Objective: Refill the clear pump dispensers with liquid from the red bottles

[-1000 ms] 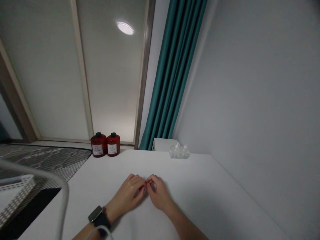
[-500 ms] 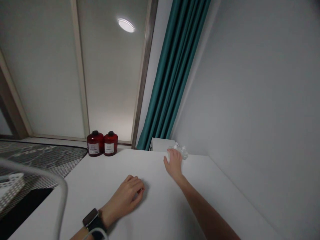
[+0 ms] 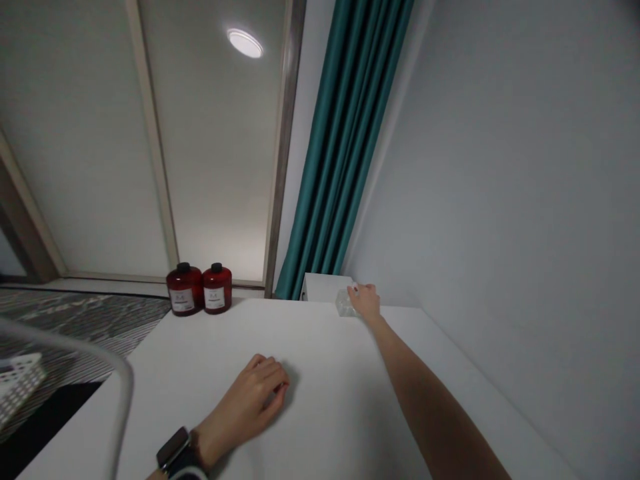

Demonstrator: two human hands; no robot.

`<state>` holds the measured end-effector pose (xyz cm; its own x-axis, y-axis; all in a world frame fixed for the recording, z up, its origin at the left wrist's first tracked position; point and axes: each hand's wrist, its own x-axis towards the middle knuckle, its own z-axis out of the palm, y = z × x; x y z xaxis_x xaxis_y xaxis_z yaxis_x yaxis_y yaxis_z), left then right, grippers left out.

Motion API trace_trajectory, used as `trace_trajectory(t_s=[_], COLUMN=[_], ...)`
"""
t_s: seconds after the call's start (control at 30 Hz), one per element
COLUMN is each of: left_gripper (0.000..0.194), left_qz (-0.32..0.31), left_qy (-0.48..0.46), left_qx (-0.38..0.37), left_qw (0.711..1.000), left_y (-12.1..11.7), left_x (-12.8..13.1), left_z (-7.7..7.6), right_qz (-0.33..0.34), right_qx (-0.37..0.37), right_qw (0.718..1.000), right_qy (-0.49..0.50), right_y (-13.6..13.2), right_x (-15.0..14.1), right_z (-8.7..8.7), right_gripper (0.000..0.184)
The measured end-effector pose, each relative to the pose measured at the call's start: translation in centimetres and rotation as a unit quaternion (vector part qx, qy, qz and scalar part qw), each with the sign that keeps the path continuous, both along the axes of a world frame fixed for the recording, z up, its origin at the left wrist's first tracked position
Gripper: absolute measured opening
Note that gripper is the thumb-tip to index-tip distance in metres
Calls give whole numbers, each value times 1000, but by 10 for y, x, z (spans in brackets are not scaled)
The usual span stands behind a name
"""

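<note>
At the far edge of the white table point(image 3: 300, 373), my right hand point(image 3: 367, 302) is closed at a small clear, see-through container point(image 3: 345, 304). Its fingers bend over the container's top right side and hide part of it; the exact kind is too small to make out. My left hand point(image 3: 255, 393) rests on the table nearer to me, fingers curled in, with nothing visible in them. A dark smartwatch point(image 3: 173, 448) is on the left wrist.
Two dark red bottles point(image 3: 185, 289) with black caps and white labels stand at the far left corner. A pale curved tube point(image 3: 123, 387) crosses the left foreground. A white basket point(image 3: 23, 383) sits lower left. The wall point(image 3: 500, 233) borders the right side.
My right hand has shifted a little right, from behind-left over the clear container to its right side, with the fingers drawn in. My left hand stays in place.
</note>
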<state>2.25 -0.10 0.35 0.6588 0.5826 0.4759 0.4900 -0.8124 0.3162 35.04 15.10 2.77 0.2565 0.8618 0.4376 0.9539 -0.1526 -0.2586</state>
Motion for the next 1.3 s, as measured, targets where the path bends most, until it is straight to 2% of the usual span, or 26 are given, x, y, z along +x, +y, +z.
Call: trace_trajectory(t_s=[0.2, 0.27, 0.37, 0.4, 0.57, 0.77, 0.83, 0.9, 1.0, 1.13, 1.3], left_gripper=[18, 18, 17, 17, 44, 74, 76, 71, 59, 43, 45], left_qz=[14, 31, 65, 79, 130, 116, 105, 80, 46, 19, -3], left_qy=[-7, -7, -25, -34, -82, -122, -133, -152, -176, -153, -149], left_qx=[-2, 1, 6, 6, -29, -78, -105, -137, -183, -216, -212], left_qw=[1000, 999, 998, 996, 988, 983, 980, 975, 966, 964, 966], left_y=[1, 2, 4, 5, 8, 8, 7, 7, 8, 12, 15], left_x=[1, 1, -1, -2, -5, -5, -6, -7, -10, -18, -26], left_z=[1, 0, -1, -2, -5, -7, -7, -7, -2, 7, 10], right_qz=[23, 41, 68, 78, 161, 240, 256, 269, 306, 342, 335], right_qx=[-13, -14, -8, -3, 23, 25, 36, 48, 45, 24, 40], right_qw=[1000, 999, 997, 997, 986, 970, 966, 961, 950, 939, 941], right_qy=[-8, -14, -25, -27, -36, -12, 24, 45, 43, 43, 29], right_y=[-15, -25, -45, -53, -99, -148, -159, -165, -169, -169, -164], right_x=[-16, -28, -52, -62, -114, -172, -183, -187, -181, -168, -163], right_z=[6, 7, 7, 7, 6, 1, -4, -10, -19, -21, -18], right_gripper=[29, 32, 24, 27, 28, 27, 22, 22, 33, 39, 33])
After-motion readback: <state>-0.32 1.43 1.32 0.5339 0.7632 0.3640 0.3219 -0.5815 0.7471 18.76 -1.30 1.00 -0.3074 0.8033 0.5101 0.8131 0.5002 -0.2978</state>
